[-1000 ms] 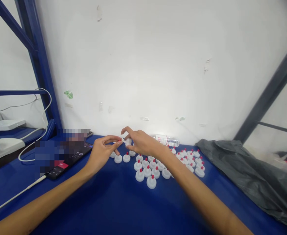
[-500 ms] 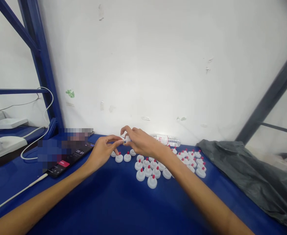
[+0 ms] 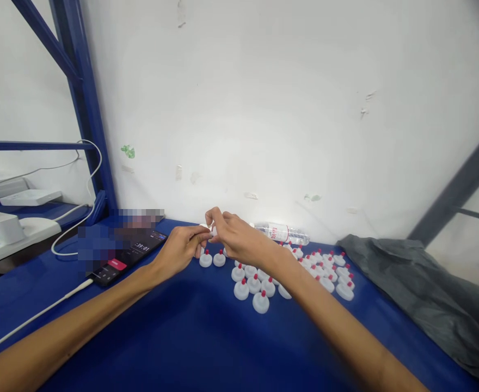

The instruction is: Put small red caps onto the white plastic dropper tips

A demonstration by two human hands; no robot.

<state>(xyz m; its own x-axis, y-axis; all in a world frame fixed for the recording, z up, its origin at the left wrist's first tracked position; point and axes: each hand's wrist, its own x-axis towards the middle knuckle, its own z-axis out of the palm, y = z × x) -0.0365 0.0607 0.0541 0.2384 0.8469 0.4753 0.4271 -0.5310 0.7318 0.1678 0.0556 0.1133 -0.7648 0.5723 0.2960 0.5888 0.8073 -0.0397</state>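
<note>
My left hand (image 3: 180, 247) and my right hand (image 3: 235, 237) meet above the blue table (image 3: 190, 332), fingers pinched together on one small white cap (image 3: 212, 231). Most of that cap is hidden by my fingertips. Just below and to the right lie several white caps with red tips (image 3: 259, 286), standing in rows on the table. Two of them (image 3: 212, 259) sit right under my hands.
A phone (image 3: 129, 256) with a white cable (image 3: 39, 316) lies at the left. A clear water bottle (image 3: 280, 233) lies against the white wall. A grey plastic bag (image 3: 419, 294) covers the right side. Blue rack posts (image 3: 88, 109) stand at the left, white boxes (image 3: 2, 228) beyond.
My hands have closed tighter together on the cap and lifted a little. The view has shifted slightly left and down.
</note>
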